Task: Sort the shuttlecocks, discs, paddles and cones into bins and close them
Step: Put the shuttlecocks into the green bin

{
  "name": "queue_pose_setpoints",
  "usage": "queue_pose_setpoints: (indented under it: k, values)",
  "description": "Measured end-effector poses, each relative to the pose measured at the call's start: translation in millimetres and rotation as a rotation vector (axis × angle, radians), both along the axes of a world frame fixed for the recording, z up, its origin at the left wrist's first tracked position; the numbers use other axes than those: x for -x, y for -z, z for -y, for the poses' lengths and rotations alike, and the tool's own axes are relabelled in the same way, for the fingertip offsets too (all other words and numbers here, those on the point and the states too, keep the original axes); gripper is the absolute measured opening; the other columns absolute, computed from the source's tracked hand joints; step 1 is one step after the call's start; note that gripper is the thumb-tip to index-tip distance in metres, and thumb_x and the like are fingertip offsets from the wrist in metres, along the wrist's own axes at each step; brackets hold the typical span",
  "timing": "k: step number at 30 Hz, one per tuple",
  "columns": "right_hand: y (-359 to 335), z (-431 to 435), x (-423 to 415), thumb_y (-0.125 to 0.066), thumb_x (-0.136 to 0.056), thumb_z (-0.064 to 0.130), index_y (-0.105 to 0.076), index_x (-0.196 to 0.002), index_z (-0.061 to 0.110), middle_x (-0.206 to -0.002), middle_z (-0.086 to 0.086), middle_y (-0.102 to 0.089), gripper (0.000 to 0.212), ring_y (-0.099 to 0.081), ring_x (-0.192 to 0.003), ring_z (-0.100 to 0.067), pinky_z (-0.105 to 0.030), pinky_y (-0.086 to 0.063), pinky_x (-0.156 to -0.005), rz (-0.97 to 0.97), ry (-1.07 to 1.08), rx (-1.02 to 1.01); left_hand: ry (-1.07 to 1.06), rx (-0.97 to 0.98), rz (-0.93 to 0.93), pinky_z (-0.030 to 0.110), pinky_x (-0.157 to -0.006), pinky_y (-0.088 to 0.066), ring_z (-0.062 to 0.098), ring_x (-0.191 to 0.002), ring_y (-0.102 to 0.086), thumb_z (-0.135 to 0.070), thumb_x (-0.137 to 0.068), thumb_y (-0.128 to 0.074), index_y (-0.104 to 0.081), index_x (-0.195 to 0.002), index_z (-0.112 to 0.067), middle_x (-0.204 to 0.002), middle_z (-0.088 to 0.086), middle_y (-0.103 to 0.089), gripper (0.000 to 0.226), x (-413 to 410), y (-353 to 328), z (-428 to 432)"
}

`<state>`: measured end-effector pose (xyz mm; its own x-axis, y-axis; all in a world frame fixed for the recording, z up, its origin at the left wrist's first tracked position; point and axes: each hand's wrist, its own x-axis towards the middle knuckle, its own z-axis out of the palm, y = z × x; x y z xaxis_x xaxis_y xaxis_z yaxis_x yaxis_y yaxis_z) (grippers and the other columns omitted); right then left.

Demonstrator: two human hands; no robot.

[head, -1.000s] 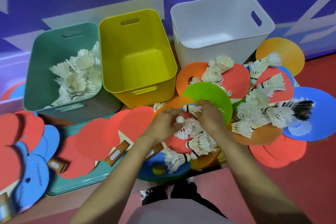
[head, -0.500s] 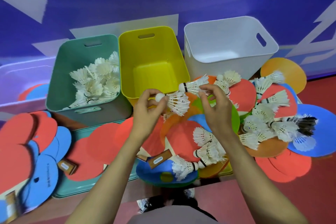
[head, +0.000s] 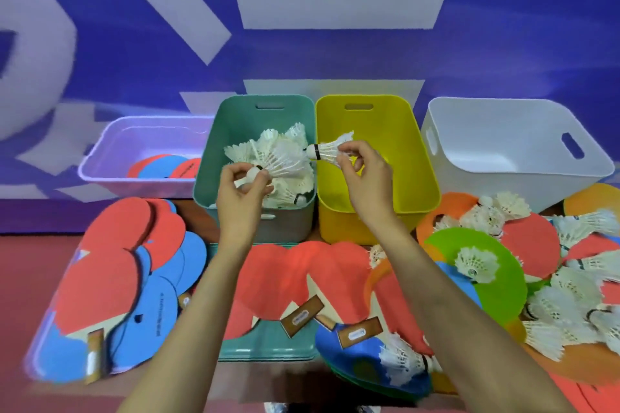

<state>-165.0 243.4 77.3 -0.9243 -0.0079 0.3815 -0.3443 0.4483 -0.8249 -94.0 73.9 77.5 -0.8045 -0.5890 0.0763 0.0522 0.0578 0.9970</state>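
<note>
Over the teal bin (head: pixel 231 131), my left hand (head: pixel 240 193) pinches a shuttlecock (head: pixel 278 163) by its cork, feathers fanned toward the white heap inside. My right hand (head: pixel 365 178) hangs above the yellow bin (head: pixel 419 161), fingertips pinching a second shuttlecock (head: pixel 327 152) by its skirt, cork at the seam between the two bins.

Only a sliver of brown tabletop (head: pixel 198 214) shows. Red and blue paddles (head: pixel 110 278) blanket the left and near middle, some lying on a teal lid (head: pixel 268 349). To the right, coloured discs (head: pixel 500 292) carry loose shuttlecocks (head: pixel 567 305).

A lilac bin (head: pixel 110 151) at far left holds paddles; a white bin (head: pixel 503 144) stands far right. Behind them runs a blue wall (head: pixel 503 50) with large white shapes, above a red floor (head: pixel 27 261).
</note>
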Motion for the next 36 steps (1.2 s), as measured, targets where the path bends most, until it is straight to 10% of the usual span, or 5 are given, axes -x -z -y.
queue_pose_setpoints:
  k: [4, 13, 20, 30, 36]
  values:
    - [8, 52, 21, -0.06, -0.087, 0.012, -0.066, -0.095, 0.018, -0.095, 0.002, -0.069, 0.013, -0.049, -0.072, -0.011, -0.026, -0.039, -0.065, 0.062, -0.031, -0.102, -0.05, 0.171, 0.163, 0.05, -0.077, -0.055, 0.021, -0.074, -0.062, -0.026, -0.074, -0.067, -0.046, -0.083, -0.026, -0.082, -0.006, -0.051, 0.023, 17, 12, 53]
    - [22, 126, 59, -0.049, -0.091, 0.006, -0.057, -0.122, 0.016, -0.114, -0.005, -0.065, 0.034, -0.062, -0.095, -0.024, -0.026, -0.043, -0.073, 0.254, -0.065, -0.224, 0.022, 0.415, 0.318, 0.025, -0.067, -0.029, 0.027, -0.091, -0.048, -0.016, -0.078, -0.067, -0.045, -0.094, -0.009, -0.1, 0.011, -0.049, 0.028, 63, 28, 98]
    - [23, 139, 60, -0.043, -0.093, 0.002, -0.031, -0.145, 0.025, -0.151, 0.001, -0.031, 0.058, -0.049, -0.119, -0.015, -0.022, -0.041, -0.092, 0.318, -0.243, -0.231, 0.292, 0.426, 0.338, 0.026, -0.109, -0.021, 0.022, -0.138, -0.028, -0.021, -0.092, -0.058, -0.026, -0.144, -0.005, -0.15, 0.011, -0.024, 0.063, 82, 33, 97]
    - [10, 71, 26, -0.059, -0.088, 0.007, -0.05, -0.13, 0.011, -0.132, -0.007, -0.049, 0.043, -0.047, -0.12, -0.019, -0.01, -0.028, -0.093, 0.067, -0.128, -0.284, 0.343, 0.738, 0.336, 0.041, -0.116, -0.016, 0.028, -0.14, -0.023, -0.018, -0.089, -0.058, -0.051, -0.131, -0.009, -0.146, 0.014, -0.034, 0.043, 77, 41, 67]
    - [11, -15, -7, -0.059, -0.087, 0.009, -0.051, -0.129, 0.009, -0.13, -0.01, -0.05, 0.042, -0.046, -0.123, -0.026, -0.031, -0.034, -0.103, -0.009, -0.059, -0.365, 0.412, 0.786, 0.019, 0.03, -0.105, -0.03, 0.026, -0.125, -0.043, -0.014, -0.087, -0.059, -0.059, -0.119, -0.009, -0.13, 0.012, -0.049, 0.033, 43, 27, -13]
